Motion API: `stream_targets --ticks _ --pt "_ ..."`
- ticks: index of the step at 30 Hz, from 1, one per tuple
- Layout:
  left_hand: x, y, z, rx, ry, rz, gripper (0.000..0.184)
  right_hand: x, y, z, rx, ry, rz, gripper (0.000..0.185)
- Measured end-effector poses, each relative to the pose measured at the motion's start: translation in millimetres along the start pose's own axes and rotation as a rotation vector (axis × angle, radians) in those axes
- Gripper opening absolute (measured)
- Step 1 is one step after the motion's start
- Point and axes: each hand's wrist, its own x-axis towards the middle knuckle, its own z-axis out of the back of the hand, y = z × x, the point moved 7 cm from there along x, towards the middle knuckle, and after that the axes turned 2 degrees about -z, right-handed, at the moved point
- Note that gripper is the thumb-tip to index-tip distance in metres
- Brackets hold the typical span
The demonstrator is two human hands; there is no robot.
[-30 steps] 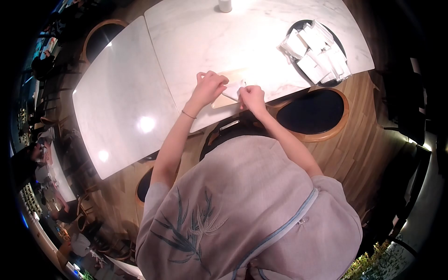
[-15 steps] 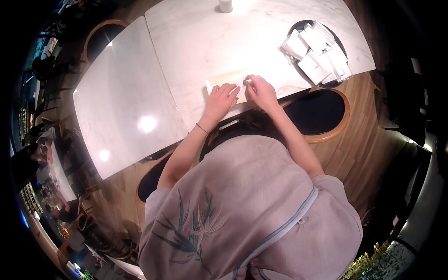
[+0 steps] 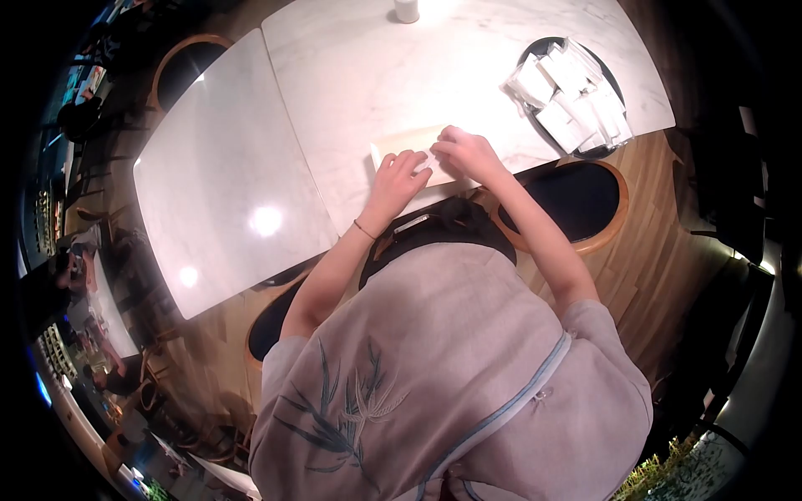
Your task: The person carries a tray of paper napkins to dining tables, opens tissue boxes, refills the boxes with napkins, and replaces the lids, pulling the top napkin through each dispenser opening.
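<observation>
Near the front edge of the marble table lies a pale cream rectangular tray or sheet (image 3: 409,140). A small white item (image 3: 428,161), perhaps a napkin, sits on it between my hands. My left hand (image 3: 401,179) rests over the left part with curled fingers touching the white item. At the item's right side, my right hand (image 3: 468,154) has its fingers bent together; what they grip, if anything, is too small to tell.
A dark oval tray (image 3: 614,82) heaped with white packets stands at the table's right. A white cup (image 3: 407,10) is at the far edge. Dark-seated chairs (image 3: 572,200) surround the marble table (image 3: 217,184). People sit far off at left.
My left hand has come down and right onto the white item. The right hand has moved right and turned across the pale tray. The white item now lies flatter, mostly under my fingers.
</observation>
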Motion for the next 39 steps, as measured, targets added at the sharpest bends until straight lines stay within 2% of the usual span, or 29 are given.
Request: stream_targets --ticks 5,12,17,24,26,27,29,33,39 --pt "0.7 2.0 2.3 -0.056 0.007 -0.001 0.012 -9.3 2.5 3.8 0.005 -0.184 0.056 0.015" --pt "5.5 3.1 1.7 -0.007 -0.014 -0.021 0.012 -5.3 4.5 12.1 0.028 -0.125 0.097 0.015" --pt "5.9 1.6 -5.1 -0.038 -0.016 -0.039 0.014 -4.3 15.5 9.7 0.05 -0.026 0.248 0.025" --pt "17.4 -0.1 0.6 -0.059 -0.031 -0.068 0.016 -8.1 6.3 3.3 -0.086 -0.047 0.264 0.021" --pt "20.0 8.6 8.9 -0.205 -0.09 0.09 0.021 -8.6 5.9 4.8 -0.114 -0.075 0.237 0.021" --pt "18.7 9.8 8.1 -0.205 -0.09 0.089 0.021 -9.2 6.6 5.1 -0.115 -0.075 0.237 0.021" --pt "9.1 25.7 4.4 -0.158 -0.079 0.234 0.024 -9.9 6.3 5.7 -0.15 -0.085 0.202 0.022" --pt "1.9 34.0 4.7 -0.025 -0.101 0.208 0.025 -10.8 11.6 3.9 -0.226 -0.085 0.174 0.023" --pt "-7.7 36.8 2.0 -0.123 -0.085 0.261 0.019 -13.1 19.8 5.8 -0.245 -0.1 0.098 0.023"
